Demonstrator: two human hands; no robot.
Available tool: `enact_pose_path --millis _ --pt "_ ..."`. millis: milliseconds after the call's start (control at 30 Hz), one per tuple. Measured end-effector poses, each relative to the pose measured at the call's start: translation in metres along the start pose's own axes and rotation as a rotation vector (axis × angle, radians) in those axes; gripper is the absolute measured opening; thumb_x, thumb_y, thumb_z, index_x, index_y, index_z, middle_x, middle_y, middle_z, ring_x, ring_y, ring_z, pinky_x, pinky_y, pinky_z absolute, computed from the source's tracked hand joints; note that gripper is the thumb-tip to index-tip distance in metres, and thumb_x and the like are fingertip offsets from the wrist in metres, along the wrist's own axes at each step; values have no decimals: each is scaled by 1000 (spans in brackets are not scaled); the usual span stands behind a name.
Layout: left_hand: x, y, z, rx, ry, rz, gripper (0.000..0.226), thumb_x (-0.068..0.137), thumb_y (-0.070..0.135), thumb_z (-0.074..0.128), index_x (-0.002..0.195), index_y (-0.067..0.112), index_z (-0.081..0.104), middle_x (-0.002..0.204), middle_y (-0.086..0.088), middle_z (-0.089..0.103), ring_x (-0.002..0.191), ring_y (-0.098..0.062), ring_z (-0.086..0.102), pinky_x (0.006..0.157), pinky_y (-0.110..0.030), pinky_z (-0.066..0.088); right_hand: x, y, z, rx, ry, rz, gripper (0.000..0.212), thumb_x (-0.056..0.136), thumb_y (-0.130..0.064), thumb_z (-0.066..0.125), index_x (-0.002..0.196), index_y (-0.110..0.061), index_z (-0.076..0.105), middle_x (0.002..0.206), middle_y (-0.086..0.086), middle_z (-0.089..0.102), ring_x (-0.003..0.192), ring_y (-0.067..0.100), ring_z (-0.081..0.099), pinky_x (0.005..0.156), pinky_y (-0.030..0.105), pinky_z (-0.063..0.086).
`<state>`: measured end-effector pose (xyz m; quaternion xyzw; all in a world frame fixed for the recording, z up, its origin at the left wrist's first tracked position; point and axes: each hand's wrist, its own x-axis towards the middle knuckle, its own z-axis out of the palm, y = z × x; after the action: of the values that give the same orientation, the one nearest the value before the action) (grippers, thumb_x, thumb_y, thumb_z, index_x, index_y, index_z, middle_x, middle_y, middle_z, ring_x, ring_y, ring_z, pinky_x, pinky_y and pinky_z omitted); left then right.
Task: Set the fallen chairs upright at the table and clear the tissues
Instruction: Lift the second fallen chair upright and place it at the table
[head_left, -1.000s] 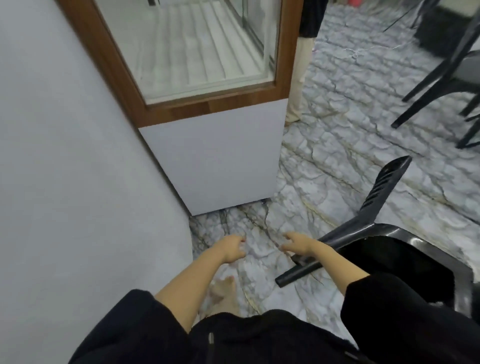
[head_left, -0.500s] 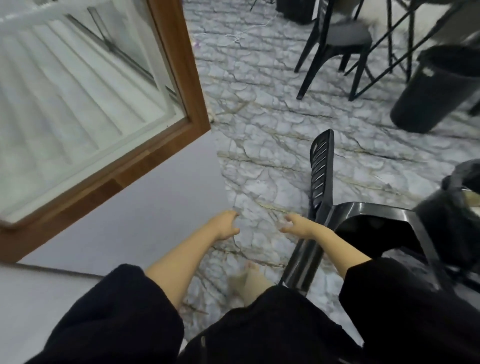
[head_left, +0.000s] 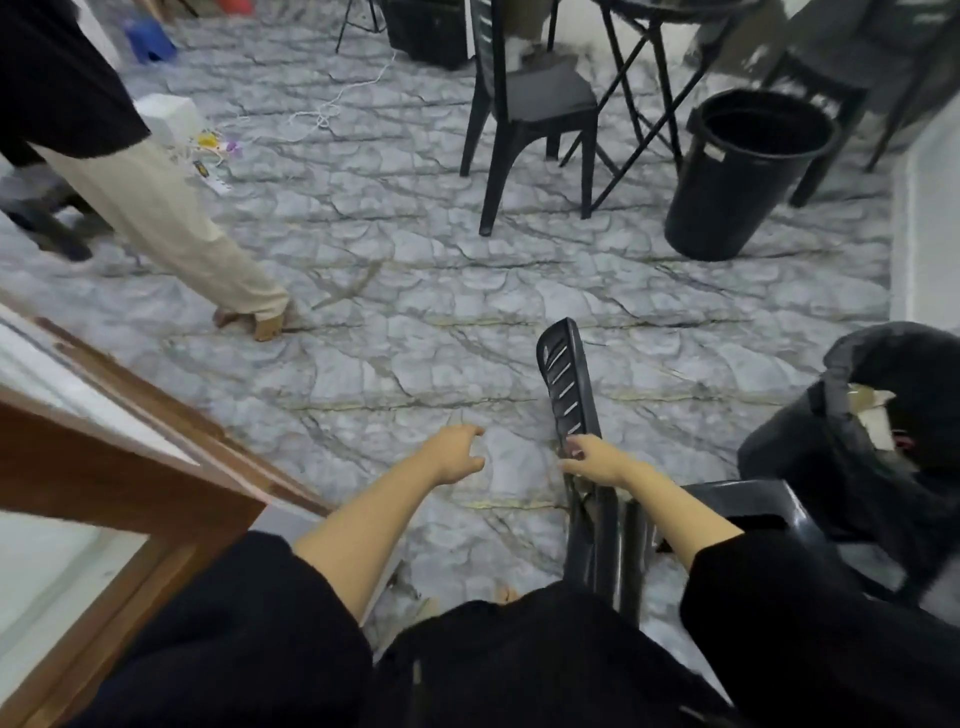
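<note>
A black plastic chair (head_left: 563, 374) lies tipped on the marble-pattern floor at lower right, its slatted backrest pointing away from me. My right hand (head_left: 592, 458) grips the lower edge of that backrest. My left hand (head_left: 458, 453) hovers beside it over the floor, fingers spread, holding nothing. Another black chair (head_left: 545, 98) stands upright at the folding table (head_left: 641, 78) at the far side. Something white lies blurred under that table; I cannot tell whether it is tissue.
A round black bin (head_left: 737, 176) stands beside the table legs. A bin lined with a black bag (head_left: 878, 457) holding paper scraps sits at right. A wood-framed glass cabinet (head_left: 114, 467) is at left. Another person's leg (head_left: 171, 223) and a white cord (head_left: 332, 104) are on the floor.
My view has swung right, from the cabinet toward the table, upright chair and bins. The chair's backrest now points away from me, and my right hand stays on it.
</note>
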<state>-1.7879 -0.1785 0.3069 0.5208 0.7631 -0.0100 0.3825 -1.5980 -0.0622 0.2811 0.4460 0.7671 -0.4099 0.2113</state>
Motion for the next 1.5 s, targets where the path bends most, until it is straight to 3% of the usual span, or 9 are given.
enact_pose_path --millis 200,300,700,1067,1500 --pt "96 15 -73 48 -65 77 56 92 20 50 142 6 28 151 -16 32 136 -30 34 110 -42 34 63 -13 -73 84 33 72 58 96 -26 51 140 4 29 147 20 36 131 35 40 107 41 36" --pt "146 14 -108 87 -93 115 56 92 18 50 142 4 28 150 -16 33 136 -30 36 109 -39 35 103 -12 -100 136 47 85 60 94 -33 51 142 -3 29 147 11 37 130 31 42 108 42 36" --pt "328 31 -257 244 -244 299 56 92 19 50 142 5 28 152 -15 31 138 -28 33 112 -36 30 214 -37 -192 448 171 318 46 97 -22 48 132 6 39 140 25 44 128 36 43 105 42 35" --pt "456 79 -302 356 -447 474 54 96 30 44 142 7 29 152 -12 31 139 -24 32 112 -33 27 276 -24 -235 692 274 458 63 94 -30 51 144 -3 25 154 17 24 141 29 27 114 40 26" --pt "510 104 -294 513 -720 685 55 95 40 42 141 12 32 151 -8 34 137 -21 34 111 -33 27 268 -31 -196 933 388 647 60 96 -36 47 144 -7 26 154 11 26 140 26 28 114 37 26"
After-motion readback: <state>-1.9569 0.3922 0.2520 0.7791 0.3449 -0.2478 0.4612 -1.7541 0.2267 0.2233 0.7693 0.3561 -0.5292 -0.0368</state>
